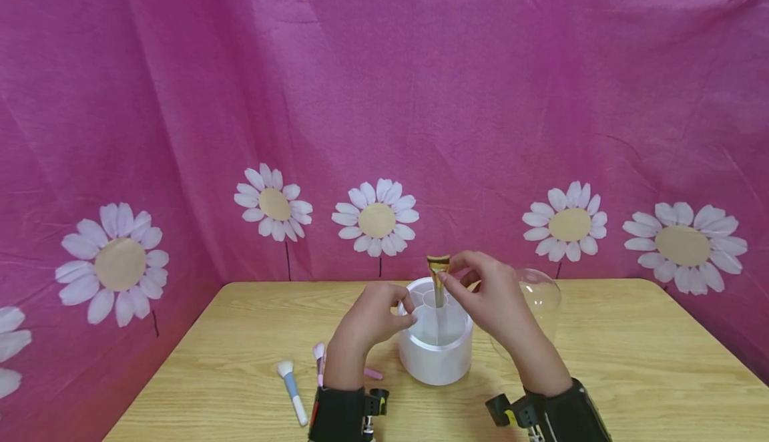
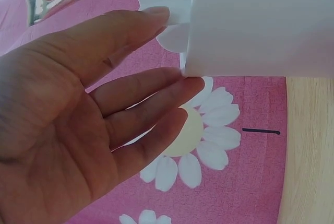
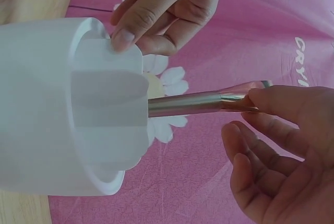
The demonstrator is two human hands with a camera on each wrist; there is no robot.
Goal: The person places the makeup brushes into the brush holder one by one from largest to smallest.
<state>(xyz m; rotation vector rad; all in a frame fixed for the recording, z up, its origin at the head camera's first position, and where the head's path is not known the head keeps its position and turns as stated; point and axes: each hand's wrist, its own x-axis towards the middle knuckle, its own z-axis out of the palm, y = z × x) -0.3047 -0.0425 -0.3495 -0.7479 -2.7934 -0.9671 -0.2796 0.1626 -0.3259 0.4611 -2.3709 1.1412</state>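
A white round brush holder [image 1: 435, 362] with a divided insert [image 3: 112, 98] stands on the table. My right hand [image 1: 494, 288] pinches a makeup brush [image 3: 190, 104] by its gold ferrule, between thumb and index finger. The brush stands bristle end up, its handle reaching down into the insert's middle compartment. At the holder's left side, my left hand [image 1: 377, 315] grips the rim and insert edge; its thumb [image 2: 151, 18] lies against the insert, the other fingers [image 2: 182, 85] beside the rim. The right hand's lower fingers [image 3: 250, 166] curl loosely below the brush.
Left of the holder lie a blue and white brush [image 1: 292, 392] and a pink brush [image 1: 319, 362], with another pink handle [image 1: 373, 374] partly behind the left wrist. A clear dome cover [image 1: 543, 298] stands behind the right forearm. A pink flowered cloth [image 1: 468, 108] hangs behind the wooden table [image 1: 210, 362].
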